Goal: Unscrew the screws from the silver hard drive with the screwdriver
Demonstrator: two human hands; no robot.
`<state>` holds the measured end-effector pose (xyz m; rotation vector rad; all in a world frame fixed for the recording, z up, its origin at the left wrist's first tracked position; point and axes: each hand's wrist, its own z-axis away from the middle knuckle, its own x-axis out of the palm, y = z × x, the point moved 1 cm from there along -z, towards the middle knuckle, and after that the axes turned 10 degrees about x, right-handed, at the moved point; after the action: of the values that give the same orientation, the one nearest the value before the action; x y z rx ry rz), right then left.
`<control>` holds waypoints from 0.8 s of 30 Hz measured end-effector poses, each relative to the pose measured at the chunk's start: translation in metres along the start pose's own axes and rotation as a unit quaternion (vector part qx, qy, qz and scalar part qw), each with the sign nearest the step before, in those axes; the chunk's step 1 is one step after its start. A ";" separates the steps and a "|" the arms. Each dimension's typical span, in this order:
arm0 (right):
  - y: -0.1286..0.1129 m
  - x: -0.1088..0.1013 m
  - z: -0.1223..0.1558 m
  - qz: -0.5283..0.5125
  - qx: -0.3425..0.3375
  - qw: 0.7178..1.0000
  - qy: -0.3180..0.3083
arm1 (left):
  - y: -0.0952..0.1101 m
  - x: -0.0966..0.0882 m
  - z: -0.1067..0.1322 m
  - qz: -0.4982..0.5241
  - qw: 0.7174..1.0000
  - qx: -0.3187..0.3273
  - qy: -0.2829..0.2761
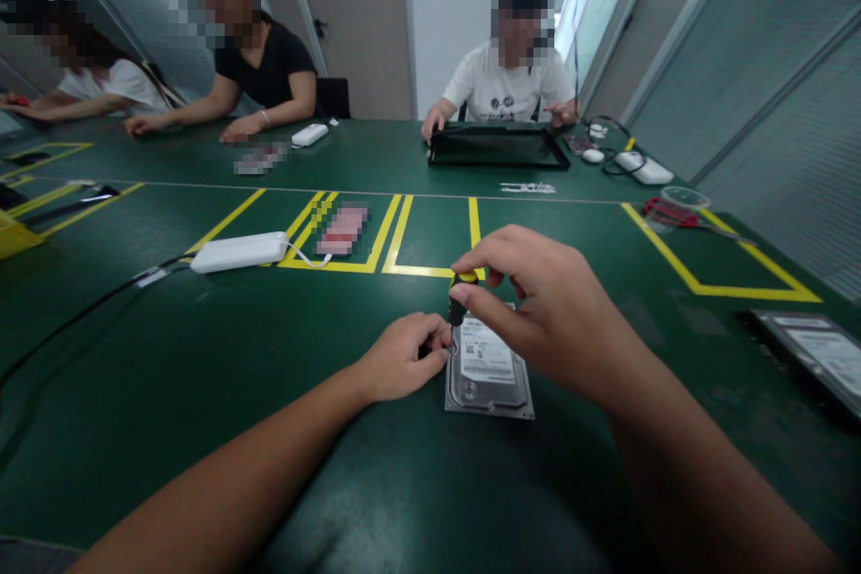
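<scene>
A silver hard drive (490, 372) with a white label lies flat on the green table (269, 377) in front of me. My right hand (538, 305) is closed in a pinch on the yellow-capped handle of a small screwdriver (459, 296), which stands upright at the drive's upper left corner. My left hand (404, 357) is curled with its fingertips pinched at that same corner, by the screwdriver's tip. What those fingers hold is too small to see.
A second hard drive (817, 354) lies at the right edge. A white power adapter (239, 251) with cable sits left, among yellow tape boxes (430, 238). Three people sit at the far side, one at a black tray (498, 148). Red-handled scissors (673, 213) lie far right.
</scene>
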<state>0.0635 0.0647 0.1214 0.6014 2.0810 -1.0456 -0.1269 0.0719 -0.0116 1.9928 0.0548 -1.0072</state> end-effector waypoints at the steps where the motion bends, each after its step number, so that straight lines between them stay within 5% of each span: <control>1: 0.000 0.000 0.000 -0.003 0.000 1.000 0.003 | 0.000 0.000 0.000 0.001 1.000 0.000 0.001; 24: 0.002 0.002 -0.002 -0.012 -0.004 1.000 0.001 | -0.002 0.001 0.001 -0.001 1.000 -0.012 0.007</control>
<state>0.0627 0.0675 0.1202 0.5747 2.0976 -1.0508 -0.1276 0.0722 -0.0142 1.9794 0.0774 -0.9892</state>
